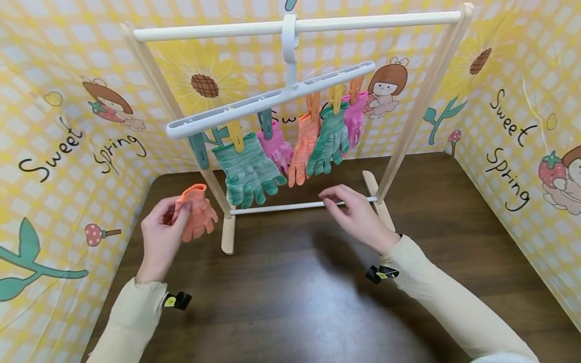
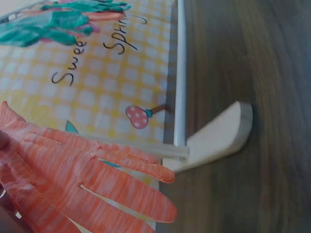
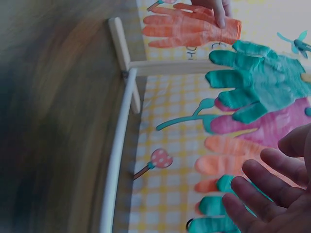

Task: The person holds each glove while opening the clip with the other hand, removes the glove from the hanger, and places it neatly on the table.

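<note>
My left hand (image 1: 161, 234) pinches a small orange glove (image 1: 199, 219) by its cuff, left of the rack. The glove's fingers hang down, and its striped knit fills the lower left of the left wrist view (image 2: 87, 179). Above it, a teal clothespin (image 1: 198, 151) at the hanger's left end bears no glove. My right hand (image 1: 358, 217) holds nothing, its fingers loosely bent, below the hanging gloves. Clipped along the tilted grey hanger (image 1: 254, 103) are a green glove (image 1: 249, 171), a pink glove (image 1: 275, 147), an orange glove (image 1: 305, 148), a second green glove (image 1: 333, 138) and another pink glove (image 1: 355, 116).
A wooden rack with a white top rail (image 1: 386, 20) carries the hanger by its hook (image 1: 290, 40). Its feet (image 1: 229, 234) and white lower bar (image 1: 277, 207) stand on a dark wooden table (image 1: 281, 302). Yellow checked cloth (image 1: 535, 116) encloses the back and sides.
</note>
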`<state>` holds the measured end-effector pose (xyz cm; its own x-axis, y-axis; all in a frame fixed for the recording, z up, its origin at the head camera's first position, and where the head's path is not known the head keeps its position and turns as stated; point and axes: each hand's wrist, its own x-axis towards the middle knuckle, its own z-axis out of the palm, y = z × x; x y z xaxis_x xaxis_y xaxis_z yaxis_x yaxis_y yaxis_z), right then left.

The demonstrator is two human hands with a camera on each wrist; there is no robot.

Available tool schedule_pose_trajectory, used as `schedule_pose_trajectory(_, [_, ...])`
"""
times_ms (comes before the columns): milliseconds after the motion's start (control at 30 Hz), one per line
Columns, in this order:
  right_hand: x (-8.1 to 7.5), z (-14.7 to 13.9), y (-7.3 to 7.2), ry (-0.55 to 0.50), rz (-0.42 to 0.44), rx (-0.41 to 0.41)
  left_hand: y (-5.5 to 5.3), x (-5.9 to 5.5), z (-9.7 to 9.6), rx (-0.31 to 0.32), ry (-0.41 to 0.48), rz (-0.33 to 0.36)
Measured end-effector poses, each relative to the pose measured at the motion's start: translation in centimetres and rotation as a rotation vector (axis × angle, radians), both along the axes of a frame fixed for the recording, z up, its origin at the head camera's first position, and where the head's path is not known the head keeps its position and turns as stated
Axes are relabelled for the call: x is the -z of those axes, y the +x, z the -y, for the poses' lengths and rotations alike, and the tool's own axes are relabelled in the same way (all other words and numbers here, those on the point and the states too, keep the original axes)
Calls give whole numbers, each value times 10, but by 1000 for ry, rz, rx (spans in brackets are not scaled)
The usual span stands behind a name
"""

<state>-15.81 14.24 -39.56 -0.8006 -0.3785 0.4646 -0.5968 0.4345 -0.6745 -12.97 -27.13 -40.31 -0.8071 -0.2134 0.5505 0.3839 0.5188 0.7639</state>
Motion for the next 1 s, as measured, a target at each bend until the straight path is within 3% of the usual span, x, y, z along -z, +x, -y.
schedule_pose_trajectory(300, [17, -21, 0, 46, 29, 60, -16, 12, 20, 34, -267, -94])
schedule_pose_trajectory(600, [27, -36, 1, 81, 48, 70, -26, 15, 36, 4, -481, -53])
schedule_pose_trajectory(800, [31, -40, 2, 108, 59, 78, -36, 13, 47, -32, -570, -59])
schedule_pose_trajectory(1000, [33, -42, 2, 116, 49, 86, -42, 11, 56, -53, -588, -37])
